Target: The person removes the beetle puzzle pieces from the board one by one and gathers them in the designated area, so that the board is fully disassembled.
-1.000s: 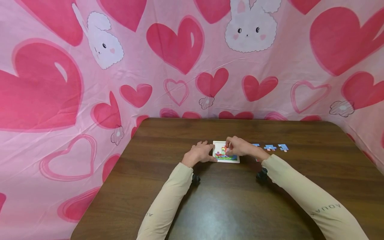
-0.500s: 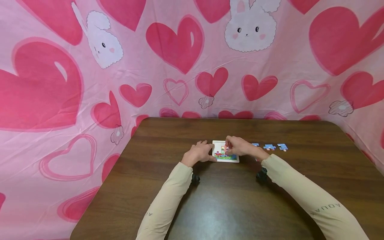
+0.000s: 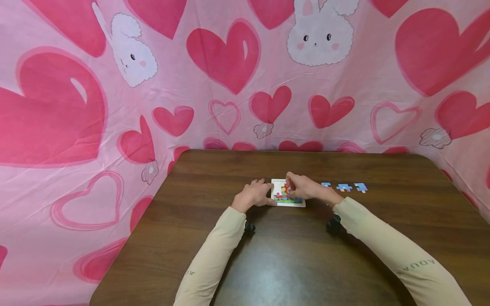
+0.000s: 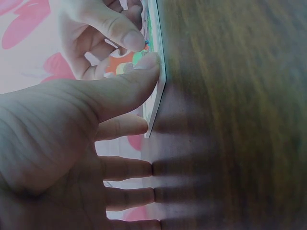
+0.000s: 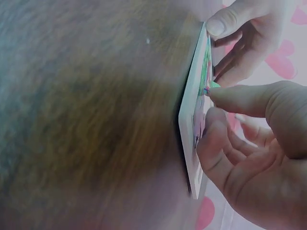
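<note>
A white-framed jigsaw tray (image 3: 291,205) lies on the table, its lower part filled with green, blue and red picture pieces. My left hand (image 3: 252,195) steadies its left side, thumb on the near corner and the other fingers spread, fingertips down on the tabletop. Over the middle of the tray my right hand (image 3: 302,187) pinches a jigsaw piece between thumb and fingers. In the left wrist view this jigsaw piece (image 4: 117,63) looks orange with a green part and stands tilted up from the tray. My right hand hides the tray's upper right part.
To the right of the tray, loose blue jigsaw pieces lie in a row, among them a middle piece (image 3: 344,187) and a far-right piece (image 3: 360,187). My right forearm partly covers others. Behind the brown table (image 3: 229,165) hangs a pink heart-print cloth (image 3: 229,127).
My right hand has shifted slightly left over the tray, and more red and green shows beside its fingertips. My left hand stays in place.
</note>
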The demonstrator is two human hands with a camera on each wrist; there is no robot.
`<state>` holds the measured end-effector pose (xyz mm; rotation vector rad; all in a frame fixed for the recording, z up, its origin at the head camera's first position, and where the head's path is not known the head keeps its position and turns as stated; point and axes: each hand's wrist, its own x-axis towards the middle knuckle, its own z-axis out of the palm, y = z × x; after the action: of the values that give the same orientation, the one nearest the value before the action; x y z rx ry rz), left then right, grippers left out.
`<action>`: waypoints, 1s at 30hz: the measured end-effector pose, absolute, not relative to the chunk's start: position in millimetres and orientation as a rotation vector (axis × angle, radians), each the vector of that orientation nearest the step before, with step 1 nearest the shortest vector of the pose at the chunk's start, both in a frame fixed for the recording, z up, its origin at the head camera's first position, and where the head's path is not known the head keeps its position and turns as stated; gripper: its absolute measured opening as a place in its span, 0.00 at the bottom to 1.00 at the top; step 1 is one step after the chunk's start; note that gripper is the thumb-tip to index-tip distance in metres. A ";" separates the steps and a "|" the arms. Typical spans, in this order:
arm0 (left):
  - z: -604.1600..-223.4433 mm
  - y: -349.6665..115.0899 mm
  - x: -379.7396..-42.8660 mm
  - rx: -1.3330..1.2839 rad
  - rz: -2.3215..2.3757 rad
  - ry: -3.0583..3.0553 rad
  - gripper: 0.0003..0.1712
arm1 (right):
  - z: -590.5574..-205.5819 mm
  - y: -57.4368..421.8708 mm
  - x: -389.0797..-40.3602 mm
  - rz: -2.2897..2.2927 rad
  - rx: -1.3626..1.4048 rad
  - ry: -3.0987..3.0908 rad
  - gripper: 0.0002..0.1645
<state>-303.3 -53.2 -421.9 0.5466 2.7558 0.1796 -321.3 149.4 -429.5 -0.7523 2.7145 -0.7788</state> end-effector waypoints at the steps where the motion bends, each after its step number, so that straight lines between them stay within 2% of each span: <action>1: -422.1 -53.2 -303.5 0.549 0.178 2.758 0.42 | -429.9 149.1 -321.9 -0.787 -0.761 2.702 0.20; 9: -422.2 -53.5 -303.1 0.564 0.164 2.762 0.41 | -428.9 146.6 -320.7 -0.729 -0.760 2.552 0.10; 13: -422.0 -53.3 -302.8 0.564 0.169 2.763 0.41 | -426.5 147.4 -319.6 -0.739 -0.745 2.521 0.18; 18: -421.8 -53.2 -301.7 0.559 0.177 2.768 0.41 | -421.9 151.4 -319.5 -0.809 -0.772 2.470 0.12; 23: -421.2 -53.6 -300.6 0.553 0.179 2.775 0.41 | -415.9 159.1 -319.6 -0.857 -0.765 2.457 0.18; 30: -420.8 -54.0 -300.6 0.570 0.168 2.779 0.40 | -408.9 174.4 -316.5 -0.878 -0.760 2.473 0.17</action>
<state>-300.6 -54.0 -420.8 0.5700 2.7794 0.1679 -316.5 174.4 -408.9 -0.7603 2.4729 -0.8783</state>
